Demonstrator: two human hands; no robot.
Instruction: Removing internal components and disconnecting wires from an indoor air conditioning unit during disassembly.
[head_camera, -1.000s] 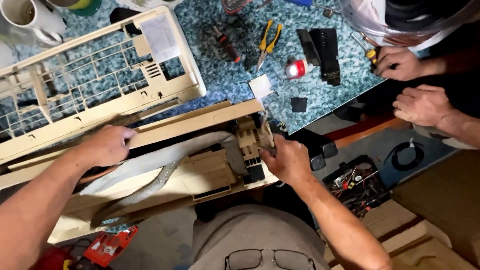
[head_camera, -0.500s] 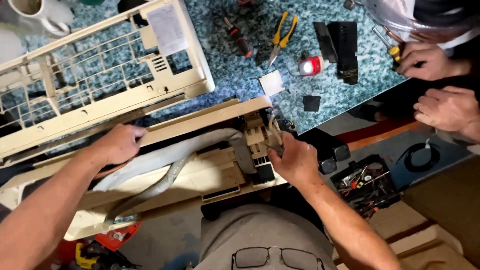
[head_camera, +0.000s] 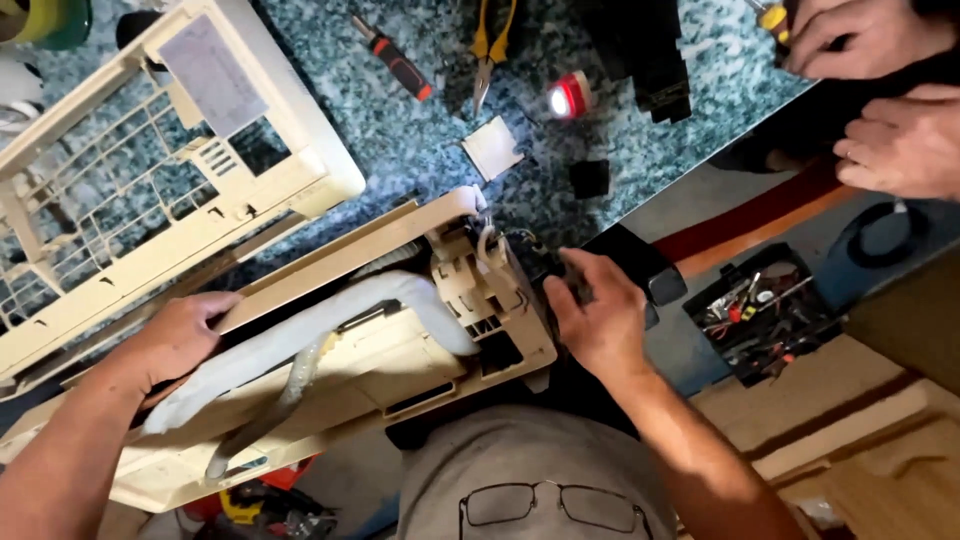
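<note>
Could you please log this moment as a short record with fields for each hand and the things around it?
left hand: grips the long edge of the beige air-conditioner body
right hand: fingers at the dark parts on the unit's end
front grille: lies apart on the speckled table
tools: pliers, red-handled screwdriver, lit red lamp
other person's hands: top right
toolbox: on the floor, open

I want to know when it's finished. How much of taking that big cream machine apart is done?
Done: the grille cover is already off and lies apart on the table. In hand: the left hand steadies the cream unit while the right hand works at its end, by the dark wiring. Left: the wrapped pipe and end block are still in place, so there's probably plenty to go.
</note>
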